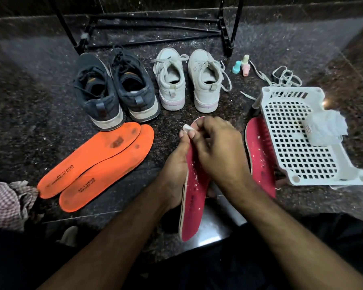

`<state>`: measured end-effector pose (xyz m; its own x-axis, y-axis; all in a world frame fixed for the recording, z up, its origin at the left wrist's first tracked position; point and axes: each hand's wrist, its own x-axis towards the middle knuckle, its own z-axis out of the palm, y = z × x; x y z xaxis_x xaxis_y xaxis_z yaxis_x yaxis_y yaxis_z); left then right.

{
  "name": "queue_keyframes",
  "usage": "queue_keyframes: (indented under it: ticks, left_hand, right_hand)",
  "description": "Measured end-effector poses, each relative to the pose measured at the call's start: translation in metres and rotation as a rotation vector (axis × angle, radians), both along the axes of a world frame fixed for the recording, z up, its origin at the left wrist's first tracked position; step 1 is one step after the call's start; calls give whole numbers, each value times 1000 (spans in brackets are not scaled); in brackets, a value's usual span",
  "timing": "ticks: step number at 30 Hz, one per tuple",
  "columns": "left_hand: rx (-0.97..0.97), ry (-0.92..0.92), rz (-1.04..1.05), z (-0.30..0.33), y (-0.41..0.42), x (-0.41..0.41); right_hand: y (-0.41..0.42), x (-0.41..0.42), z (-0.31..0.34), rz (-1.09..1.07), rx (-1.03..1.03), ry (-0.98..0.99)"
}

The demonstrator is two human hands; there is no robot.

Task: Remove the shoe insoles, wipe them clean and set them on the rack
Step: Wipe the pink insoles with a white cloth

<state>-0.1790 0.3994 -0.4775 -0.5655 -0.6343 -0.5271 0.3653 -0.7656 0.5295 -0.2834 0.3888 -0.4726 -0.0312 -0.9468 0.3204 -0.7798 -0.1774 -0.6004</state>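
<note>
- I see the left hand (174,164) cupped under a pink-red foam insole (194,197) near the frame's centre, fingers curled round its left edge, holding it tilted with the toe end toward 12 o'clock.
- The right hand (216,149) lies over the insole's toe end, fingertips pinching a small white wad (186,128) against it.
- A second pink-red insole (260,151) leans at 3 o'clock against a white perforated plastic rack (298,135), which carries a crumpled white wrapper (327,130).
- Two orange foam insoles (96,164) lie overlapping on the dark speckled stone floor (29,114) at 9 o'clock.
- At 11 o'clock stands a pair of dark blue sneakers (113,91); at 12 o'clock a pair of white sneakers (187,80).
- Toward 1 o'clock I see three small pastel bottles (241,66) and loose white laces (281,77).
</note>
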Motion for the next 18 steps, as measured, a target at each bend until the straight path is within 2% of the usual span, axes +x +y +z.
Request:
queue_keyframes:
  ticks: [5, 9, 13, 18]
  left_hand:
    - [-44, -76, -60, -8, 3, -2]
    - [-11, -7, 2, -1, 1, -1]
    - [-62, -19, -70, -9, 0, 1]
    - [-88, -67, -42, -12, -9, 7]
  right_hand:
    - [-24, -28, -5, -203, 26, 18]
    - [-3, -4, -3, -33, -23, 70]
    - [-30, -33, -4, -214, 6, 39]
    - [-18, -38, 19, -183, -122, -122]
